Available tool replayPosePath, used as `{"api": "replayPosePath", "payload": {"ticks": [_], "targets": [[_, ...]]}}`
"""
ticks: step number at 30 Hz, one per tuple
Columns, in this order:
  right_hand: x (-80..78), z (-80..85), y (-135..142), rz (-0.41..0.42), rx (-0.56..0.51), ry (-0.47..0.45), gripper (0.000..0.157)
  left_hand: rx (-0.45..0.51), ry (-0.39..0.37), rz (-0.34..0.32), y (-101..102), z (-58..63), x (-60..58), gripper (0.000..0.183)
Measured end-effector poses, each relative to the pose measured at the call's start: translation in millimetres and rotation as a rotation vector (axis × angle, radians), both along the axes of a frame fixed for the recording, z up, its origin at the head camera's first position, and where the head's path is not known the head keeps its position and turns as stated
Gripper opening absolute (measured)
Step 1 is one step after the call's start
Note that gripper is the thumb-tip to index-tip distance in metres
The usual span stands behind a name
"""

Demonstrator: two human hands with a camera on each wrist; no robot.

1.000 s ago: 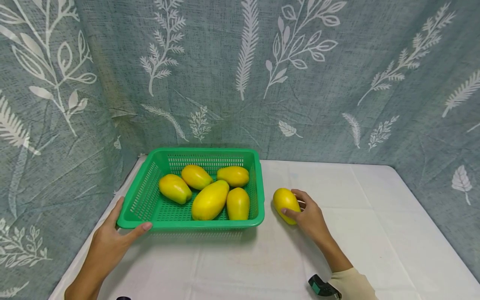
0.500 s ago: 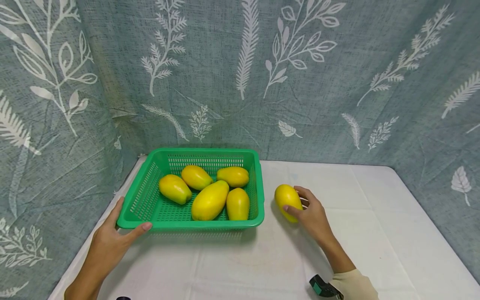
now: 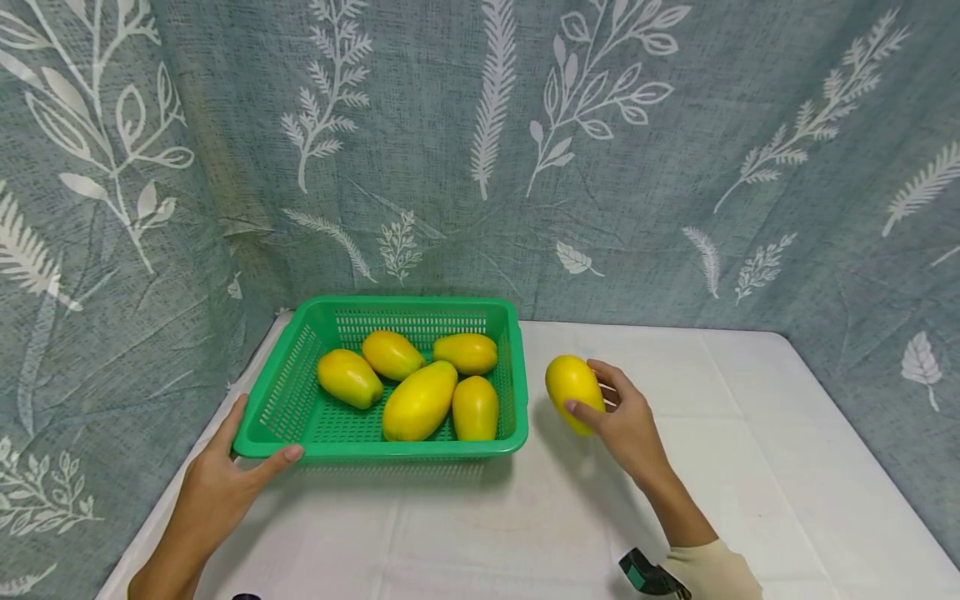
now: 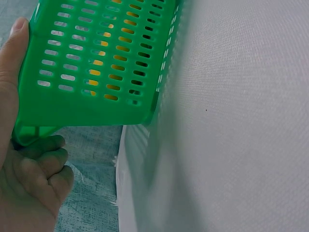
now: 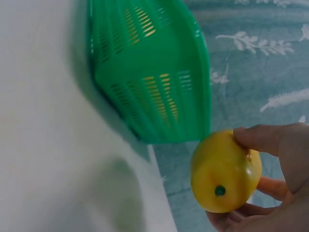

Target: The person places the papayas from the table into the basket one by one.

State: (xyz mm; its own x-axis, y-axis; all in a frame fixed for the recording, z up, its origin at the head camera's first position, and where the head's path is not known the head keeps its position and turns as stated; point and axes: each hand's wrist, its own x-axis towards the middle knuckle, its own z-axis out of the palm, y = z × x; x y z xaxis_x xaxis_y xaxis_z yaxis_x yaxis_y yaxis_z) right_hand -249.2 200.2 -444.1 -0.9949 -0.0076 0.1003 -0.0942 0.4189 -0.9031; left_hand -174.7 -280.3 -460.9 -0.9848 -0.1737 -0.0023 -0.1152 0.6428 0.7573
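A green plastic basket (image 3: 390,450) with slotted sides stands on the table's left half. Several yellow fruits (image 3: 420,402) lie in it, oblong like mangoes or small papayas. At its front left corner my left hand (image 3: 217,479) grips the rim, thumb over the front edge; in the left wrist view the other fingers curl beneath. Right of the basket, my right hand (image 3: 622,421) holds another yellow fruit (image 3: 572,387) between thumb and fingers, raised off the cloth with its shadow below. The right wrist view shows a green spot on that fruit's end (image 5: 220,190).
A white cloth (image 3: 750,467) covers the table. Blue-grey curtains (image 3: 450,167) with white leaf prints hang behind and at both sides, close to the table's edges. A small black and green device (image 3: 645,573) sits at the right sleeve.
My right hand has lifted the yellow fruit from the cloth, moving it a little up and away from me. The left hand and the basket have stayed put.
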Motion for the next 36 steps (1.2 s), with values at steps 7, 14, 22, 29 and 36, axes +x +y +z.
{"api": "replayPosePath", "payload": {"ticks": [7,14,22,29,36], "targets": [[7.0,13.7,-6,0.032,-0.047,0.031,0.069,0.01,-0.015,-0.008,-1,0.6,-0.2,0.113],[14.5,25.0,-15,0.067,-0.07,0.07,0.067,0.016,-0.014,-0.006,0,1.6,0.2,0.113],[19.8,31.0,-27,0.105,-0.078,0.082,0.068,0.008,0.007,-0.003,1,0.0,0.5,0.112],[25.7,34.4,-39,0.148,-0.08,0.1,0.068,0.0,0.013,0.0,1,-0.7,0.8,0.112],[30.7,39.2,-54,0.179,-0.065,0.124,0.068,0.011,-0.007,-0.008,-1,-0.3,0.3,0.113]]}}
